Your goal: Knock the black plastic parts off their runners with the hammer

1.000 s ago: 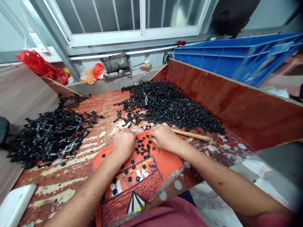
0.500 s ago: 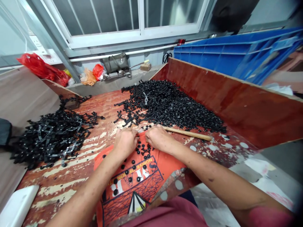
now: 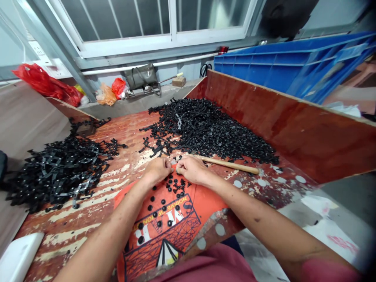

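L hand (image 3: 157,169) & R hand (image 3: 190,169), fingertips pinched together over orange cloth (image 3: 176,213), contents unclear.

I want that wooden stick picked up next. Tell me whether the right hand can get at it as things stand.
Probably yes. The wooden stick lies bare on the table just beside the right hand, in front of the black pile; nothing covers it, though that hand seems busy pinching a small part.
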`<state>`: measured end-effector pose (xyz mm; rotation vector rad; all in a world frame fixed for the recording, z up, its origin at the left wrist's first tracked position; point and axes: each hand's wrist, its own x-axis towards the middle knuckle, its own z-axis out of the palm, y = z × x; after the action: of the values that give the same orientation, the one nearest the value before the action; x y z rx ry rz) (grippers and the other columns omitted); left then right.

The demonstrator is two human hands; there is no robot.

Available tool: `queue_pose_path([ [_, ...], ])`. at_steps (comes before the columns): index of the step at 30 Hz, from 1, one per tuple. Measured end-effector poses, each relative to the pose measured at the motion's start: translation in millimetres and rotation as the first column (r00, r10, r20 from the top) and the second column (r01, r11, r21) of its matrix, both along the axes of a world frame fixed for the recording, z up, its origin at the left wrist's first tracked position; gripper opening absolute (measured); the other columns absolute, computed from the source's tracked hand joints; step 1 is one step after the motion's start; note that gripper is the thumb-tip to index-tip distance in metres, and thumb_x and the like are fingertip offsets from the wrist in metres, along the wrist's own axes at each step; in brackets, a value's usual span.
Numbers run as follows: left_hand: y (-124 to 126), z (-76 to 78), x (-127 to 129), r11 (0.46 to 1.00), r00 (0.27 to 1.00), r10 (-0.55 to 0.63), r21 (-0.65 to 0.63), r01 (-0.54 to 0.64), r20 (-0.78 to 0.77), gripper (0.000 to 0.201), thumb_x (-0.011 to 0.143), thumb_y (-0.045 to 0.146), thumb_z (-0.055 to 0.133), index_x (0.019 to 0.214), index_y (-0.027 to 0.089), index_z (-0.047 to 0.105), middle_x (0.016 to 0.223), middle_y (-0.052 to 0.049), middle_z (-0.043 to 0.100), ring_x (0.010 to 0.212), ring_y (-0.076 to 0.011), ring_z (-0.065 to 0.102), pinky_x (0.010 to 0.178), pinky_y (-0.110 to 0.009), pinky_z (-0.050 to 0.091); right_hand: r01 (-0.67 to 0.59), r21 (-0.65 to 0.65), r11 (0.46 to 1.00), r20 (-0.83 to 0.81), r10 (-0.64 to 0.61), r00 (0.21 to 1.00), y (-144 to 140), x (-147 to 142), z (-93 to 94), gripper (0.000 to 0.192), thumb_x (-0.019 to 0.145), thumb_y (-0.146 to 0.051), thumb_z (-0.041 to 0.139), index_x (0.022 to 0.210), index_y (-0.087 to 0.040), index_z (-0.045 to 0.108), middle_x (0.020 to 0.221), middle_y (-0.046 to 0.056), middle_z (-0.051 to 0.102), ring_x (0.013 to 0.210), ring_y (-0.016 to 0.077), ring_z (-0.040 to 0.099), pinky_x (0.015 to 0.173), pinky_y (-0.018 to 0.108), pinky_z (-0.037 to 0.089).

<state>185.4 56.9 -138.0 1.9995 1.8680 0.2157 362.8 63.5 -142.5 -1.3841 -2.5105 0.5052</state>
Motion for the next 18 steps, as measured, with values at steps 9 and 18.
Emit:
queue_pose_path([
  [9, -40.0, 25.8, -10.0, 0.987, 0.991, -0.13, 0.097, 0.132, -0.019, 0.016, 0.083, 0.024, 0.055, 0.081, 0.022, 0.071, 0.08, -0.002, 0.071, 0.076, -0.0175, 0.062, 0.075, -0.028, 0.042, 0.016, 0.149, 0.989, -0.004, -0.016, 1.0, 5.2, 1.9, -0.1, 0.019, 0.092, -0.02, 0.055, 0.082, -0.02, 0.071, 0.099, 0.008, 0.064, 0.098, 0.0243, 0.048, 0.084, 0.036, 0.028],
  [18, -60.2, 30.0, -0.3, 0.969, 0.95, -0.171, 0.128, 0.209, -0.26, 0.025, 0.088, 0.02, 0.048, 0.078, 0.02, 0.071, 0.084, -0.007, 0.073, 0.088, -0.0236, 0.064, 0.088, -0.039, 0.038, -0.226, 0.165, 0.96, 0.073, 0.217, 0.973, -28.0, 2.6, 7.0, 0.016, 0.089, -0.017, 0.061, 0.076, -0.019, 0.07, 0.082, 0.005, 0.069, 0.088, 0.0218, 0.052, 0.081, 0.035, 0.026],
])
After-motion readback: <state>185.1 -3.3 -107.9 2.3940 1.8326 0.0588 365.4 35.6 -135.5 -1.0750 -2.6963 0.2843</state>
